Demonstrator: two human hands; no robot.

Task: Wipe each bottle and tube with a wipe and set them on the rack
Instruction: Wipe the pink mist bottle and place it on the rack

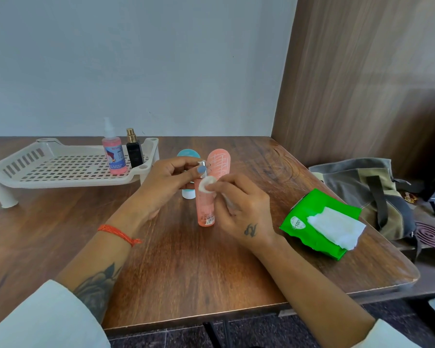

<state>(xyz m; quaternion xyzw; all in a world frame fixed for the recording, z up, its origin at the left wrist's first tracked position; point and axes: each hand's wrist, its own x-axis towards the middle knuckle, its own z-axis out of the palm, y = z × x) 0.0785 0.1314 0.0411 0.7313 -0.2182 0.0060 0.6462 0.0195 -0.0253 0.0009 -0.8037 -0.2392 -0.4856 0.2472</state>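
- We see the pink bottle (205, 209) upright on the bench (186, 259), long axis vertical.
- Left hand (166, 183) pinches its top; right hand (239, 209) clamps a wipe (207, 183) against it.
- Our fingers hide the cap.

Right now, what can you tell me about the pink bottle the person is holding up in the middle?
The tall, see-through pink plastic bottle stands upright on the brown wooden table. It has a silvery pump top and a small barcode label near its base. The left hand pinches the top, and the right hand presses a white wipe against its upper part. A peach tube and a blue tube stand just behind it.
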